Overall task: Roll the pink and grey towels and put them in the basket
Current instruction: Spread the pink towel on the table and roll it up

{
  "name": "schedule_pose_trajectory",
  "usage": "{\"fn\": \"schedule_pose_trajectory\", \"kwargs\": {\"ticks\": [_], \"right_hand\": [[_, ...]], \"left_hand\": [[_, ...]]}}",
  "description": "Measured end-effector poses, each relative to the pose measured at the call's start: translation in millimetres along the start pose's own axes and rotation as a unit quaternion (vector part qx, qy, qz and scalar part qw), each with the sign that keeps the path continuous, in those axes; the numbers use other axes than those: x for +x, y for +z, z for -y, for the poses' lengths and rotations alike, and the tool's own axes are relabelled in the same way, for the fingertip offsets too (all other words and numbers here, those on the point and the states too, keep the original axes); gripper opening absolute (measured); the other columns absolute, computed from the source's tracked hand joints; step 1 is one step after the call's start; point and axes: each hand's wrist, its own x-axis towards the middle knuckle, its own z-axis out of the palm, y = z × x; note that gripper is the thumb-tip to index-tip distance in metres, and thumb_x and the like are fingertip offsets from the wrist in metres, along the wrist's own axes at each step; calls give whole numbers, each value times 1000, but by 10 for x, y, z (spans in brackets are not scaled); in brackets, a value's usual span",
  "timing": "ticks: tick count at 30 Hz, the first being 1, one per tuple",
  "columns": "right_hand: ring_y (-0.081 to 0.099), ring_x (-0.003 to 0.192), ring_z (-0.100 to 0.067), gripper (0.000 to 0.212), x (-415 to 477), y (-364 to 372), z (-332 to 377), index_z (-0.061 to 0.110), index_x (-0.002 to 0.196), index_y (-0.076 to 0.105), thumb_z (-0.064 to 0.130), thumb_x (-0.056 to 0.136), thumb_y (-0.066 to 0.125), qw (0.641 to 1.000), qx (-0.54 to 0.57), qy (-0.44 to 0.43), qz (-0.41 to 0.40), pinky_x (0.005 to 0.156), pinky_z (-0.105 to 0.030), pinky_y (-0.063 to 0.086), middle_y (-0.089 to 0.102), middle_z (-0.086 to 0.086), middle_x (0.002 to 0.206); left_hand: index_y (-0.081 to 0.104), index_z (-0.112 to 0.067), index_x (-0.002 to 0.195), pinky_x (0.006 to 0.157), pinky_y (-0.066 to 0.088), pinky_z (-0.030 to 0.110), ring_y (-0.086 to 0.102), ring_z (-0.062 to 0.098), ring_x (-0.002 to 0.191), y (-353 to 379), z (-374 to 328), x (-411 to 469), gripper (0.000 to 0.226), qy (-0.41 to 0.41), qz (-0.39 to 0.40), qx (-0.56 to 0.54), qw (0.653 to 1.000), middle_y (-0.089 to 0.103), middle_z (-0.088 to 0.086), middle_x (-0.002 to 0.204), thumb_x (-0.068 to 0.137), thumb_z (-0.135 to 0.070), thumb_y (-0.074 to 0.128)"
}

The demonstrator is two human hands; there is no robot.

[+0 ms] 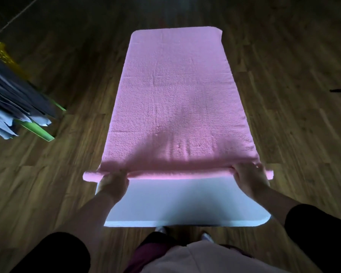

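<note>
A pink towel (175,91) lies flat along a narrow white table (185,201), reaching its far end. The towel's near edge is turned over into a thin roll that sticks out past both sides of the table. My left hand (113,181) grips the roll near its left end. My right hand (250,179) grips it near its right end. A yellow basket (2,53) stands on the floor at the far left, partly hidden. No separate grey towel can be told apart from the cloths at the left.
Dark grey and light blue cloths (10,99) hang over a green rack (37,131) at the left, in front of the basket. A wooden floor surrounds the table. My feet show just below the table's near edge.
</note>
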Motion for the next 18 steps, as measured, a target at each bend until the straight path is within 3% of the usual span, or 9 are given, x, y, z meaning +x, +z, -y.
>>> {"fn": "schedule_pose_trajectory", "kwargs": {"ticks": [2, 4, 7, 9, 12, 15, 17, 18], "right_hand": [[60, 98, -32, 25, 197, -60, 19, 27, 112, 60, 38, 90, 56, 999, -24, 46, 12, 83, -49, 42, 67, -6, 104], [58, 93, -38, 25, 285, -145, 52, 17, 109, 60, 27, 86, 64, 995, -40, 90, -5, 76, -51, 46, 61, -17, 103], [59, 86, -40, 12, 258, -179, 172, 10, 101, 56, 14, 91, 53, 987, 111, 117, 1, 65, -41, 47, 57, -19, 100], [58, 86, -39, 18, 146, -64, 264, 11, 100, 59, 14, 82, 63, 989, 124, 70, -24, 70, -42, 47, 59, -15, 98], [59, 93, -33, 51, 27, 101, 318, 13, 109, 61, 12, 60, 76, 999, 36, 6, -28, 91, -49, 48, 60, -8, 102], [64, 92, -32, 41, 162, 7, 271, 15, 103, 64, 9, 64, 76, 1000, 1, 19, -7, 86, -49, 49, 66, -8, 96], [64, 93, -30, 15, 278, -139, 255, 19, 100, 62, 23, 86, 62, 998, 21, 24, 53, 82, -42, 46, 68, -5, 95], [63, 92, -29, 18, 342, -212, 253, 20, 102, 59, 33, 94, 50, 993, 51, 18, 101, 80, -38, 45, 68, -4, 96]], "left_hand": [[46, -22, 136, 94, 48, 47, 53, 37, 115, -100, -13, 109, 42, -6, -24, 16, 1000, 56, 15, 126, 94, -27, 52], [55, -10, 123, 84, 51, 49, 53, 39, 106, -167, -50, 185, 36, -25, -78, 11, 997, 57, 19, 114, 88, -20, 63], [62, -8, 113, 81, 52, 47, 59, 39, 97, -196, -91, 212, 27, -35, -58, -63, 996, 62, 19, 106, 89, -18, 60], [65, -9, 110, 80, 52, 46, 61, 37, 93, -108, -66, 182, 33, 39, -48, -15, 998, 66, 15, 100, 79, -20, 71], [70, -11, 100, 72, 56, 45, 65, 36, 80, -46, 32, 187, 45, 100, -67, -2, 993, 68, 11, 88, 59, -17, 88], [67, -14, 108, 73, 57, 46, 67, 37, 83, -101, 95, 293, 36, 88, -56, -30, 994, 70, 12, 94, 74, -12, 78], [60, -20, 120, 84, 53, 42, 65, 34, 98, -192, 64, 360, 29, 70, -21, -61, 995, 68, 9, 109, 91, -24, 58], [57, -22, 124, 89, 50, 41, 62, 32, 105, -231, 58, 401, 31, 63, 5, -70, 996, 66, 8, 116, 96, -31, 50]]}}
